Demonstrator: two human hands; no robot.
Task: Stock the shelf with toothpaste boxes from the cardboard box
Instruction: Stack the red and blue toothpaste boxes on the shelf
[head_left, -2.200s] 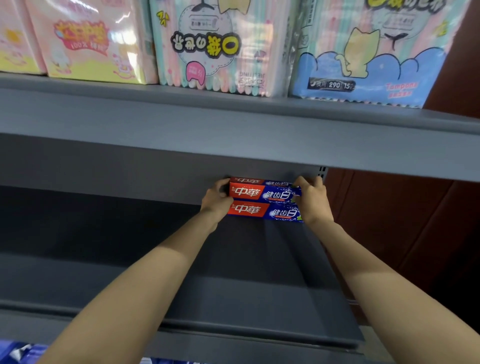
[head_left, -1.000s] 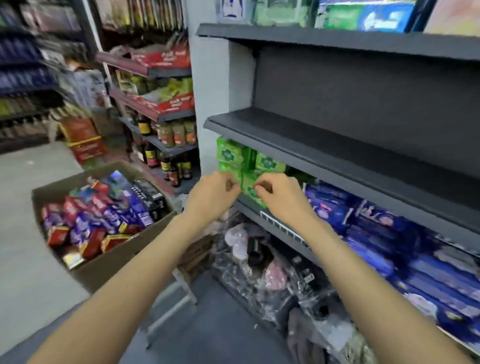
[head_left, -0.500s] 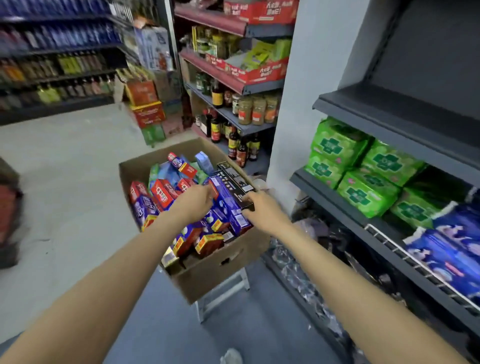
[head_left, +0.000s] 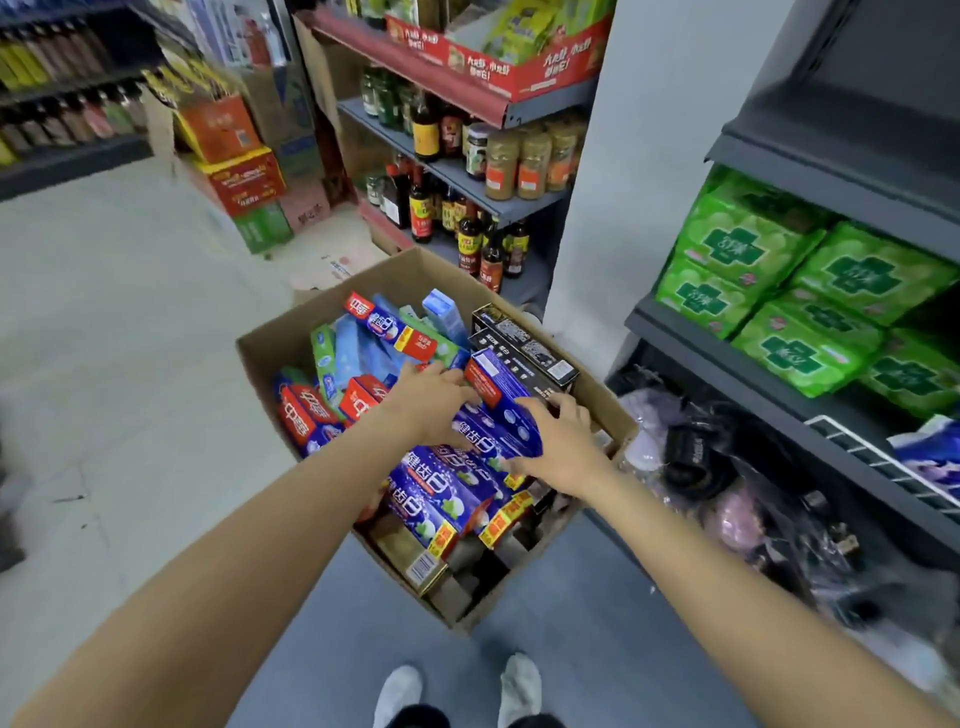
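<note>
Over cardboard box (head_left: 270, 358): 2 hands, left (head_left: 434, 397), right (head_left: 558, 447).

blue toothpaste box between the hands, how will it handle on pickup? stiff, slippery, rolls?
The blue toothpaste box is probably stiff: its edges look straight and uncrushed. It likely won't roll, since its faces are flat. The glossy print may be a bit slick. It lies across other boxes in the cardboard box, so its neighbours may shift.

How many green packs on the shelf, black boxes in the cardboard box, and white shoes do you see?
Green packs: 5
Black boxes in the cardboard box: 2
White shoes: 2
Total: 9
</note>
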